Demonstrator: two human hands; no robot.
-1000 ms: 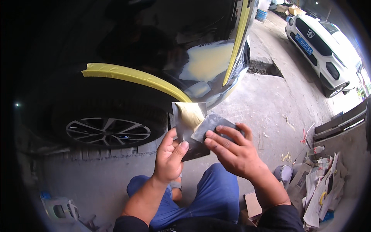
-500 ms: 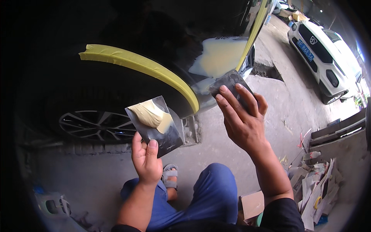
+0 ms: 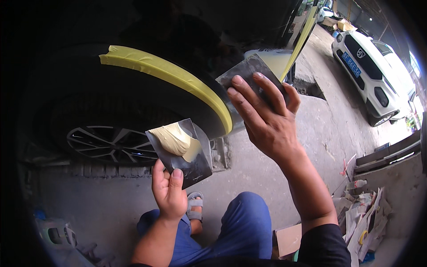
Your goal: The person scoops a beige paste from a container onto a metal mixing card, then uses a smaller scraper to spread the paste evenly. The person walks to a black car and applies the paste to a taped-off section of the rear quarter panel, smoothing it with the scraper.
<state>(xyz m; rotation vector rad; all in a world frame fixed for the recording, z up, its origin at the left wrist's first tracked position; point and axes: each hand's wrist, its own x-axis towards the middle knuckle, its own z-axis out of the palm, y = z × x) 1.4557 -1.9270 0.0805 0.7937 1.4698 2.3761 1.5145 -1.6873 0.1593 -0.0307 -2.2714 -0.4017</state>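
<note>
My left hand (image 3: 170,194) grips the near corner of a dark, flat putty board (image 3: 195,168), thumb on top. A thick mound of pale yellow putty (image 3: 171,139) lies on the board. My right hand (image 3: 272,120) holds a dark, flat putty spreader (image 3: 238,73), fingers stretched across its upper face; the thumb is hidden. The spreader lies over the black car's rear panel, in front of a pale filler patch (image 3: 273,60) that it partly covers. Whether its edge touches the panel, I cannot tell. Yellow masking tape (image 3: 169,75) follows the wheel arch.
Below the arch is a dark wheel with pale spokes (image 3: 113,146). More yellow tape (image 3: 302,42) runs along the panel's right edge. A white car (image 3: 373,73) is parked at the right. Papers (image 3: 362,222) and a cardboard piece (image 3: 288,240) lie at the lower right.
My right hand and the spreader have moved left and upward across the panel, hiding more of the filler patch. The left hand and its board sit slightly lower in view.
</note>
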